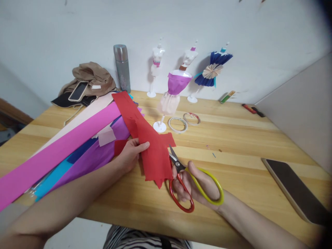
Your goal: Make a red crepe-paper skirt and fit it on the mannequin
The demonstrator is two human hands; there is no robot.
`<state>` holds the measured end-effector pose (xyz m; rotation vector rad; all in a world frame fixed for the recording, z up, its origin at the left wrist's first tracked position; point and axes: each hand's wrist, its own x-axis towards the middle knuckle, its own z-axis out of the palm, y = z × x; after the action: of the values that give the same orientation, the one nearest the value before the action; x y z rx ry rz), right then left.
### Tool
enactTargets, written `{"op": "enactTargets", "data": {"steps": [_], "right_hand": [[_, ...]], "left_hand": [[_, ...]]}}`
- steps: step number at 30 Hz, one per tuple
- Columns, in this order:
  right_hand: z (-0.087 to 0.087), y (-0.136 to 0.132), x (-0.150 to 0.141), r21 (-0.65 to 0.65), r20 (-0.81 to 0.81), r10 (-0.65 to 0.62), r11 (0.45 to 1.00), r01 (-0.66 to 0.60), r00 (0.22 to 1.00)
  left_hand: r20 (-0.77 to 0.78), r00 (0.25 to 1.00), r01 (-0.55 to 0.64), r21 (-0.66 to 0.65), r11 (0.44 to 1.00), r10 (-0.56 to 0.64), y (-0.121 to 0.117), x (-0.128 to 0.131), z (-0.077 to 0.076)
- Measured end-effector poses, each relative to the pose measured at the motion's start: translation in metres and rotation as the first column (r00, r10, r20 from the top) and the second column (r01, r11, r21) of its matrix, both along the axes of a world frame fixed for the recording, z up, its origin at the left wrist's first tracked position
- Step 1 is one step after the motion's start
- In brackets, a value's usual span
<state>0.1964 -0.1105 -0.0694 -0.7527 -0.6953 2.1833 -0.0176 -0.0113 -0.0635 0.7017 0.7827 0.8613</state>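
My left hand [133,152] pinches a folded piece of red crepe paper [155,152], thumb on top and fingers underneath. A long tail of the red paper runs up and left across other coloured strips. In my right hand [188,183] is a pair of scissors [177,164] with one yellow and one red handle loop. The blades are parted and point up and left at the right edge of the red paper. One blade is partly hidden by the paper, so I cannot tell whether it touches. Pink, blue and purple paper strips [64,152] lie under my left forearm.
Small dress forms stand behind, one in a purple and pale pink paper dress [178,83], another in dark blue [214,67]. Two tape rolls [177,125] lie before them. A thermos [122,69], brown cloth [93,76] and phone [78,91] are at back left; a large dark-screened device [293,188] lies right.
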Motion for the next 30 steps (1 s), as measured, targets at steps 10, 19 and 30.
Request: {"op": "enactTargets", "data": {"steps": [10,19,30], "right_hand": [[0.000,0.010,-0.004,0.016,-0.061,0.071,0.997,-0.070,0.996],[-0.004,0.010,-0.014,-0.017,-0.049,-0.068,0.998,0.067,0.996],[-0.009,0.007,-0.020,0.044,-0.036,-0.157,0.986,0.159,0.987]], "left_hand": [[-0.021,0.996,0.089,0.016,0.996,-0.089,-0.002,-0.002,0.006],[-0.021,0.991,0.135,0.018,0.991,-0.135,-0.003,-0.003,0.009],[-0.028,0.993,0.115,0.028,0.993,-0.114,-0.004,-0.001,0.007]]}}
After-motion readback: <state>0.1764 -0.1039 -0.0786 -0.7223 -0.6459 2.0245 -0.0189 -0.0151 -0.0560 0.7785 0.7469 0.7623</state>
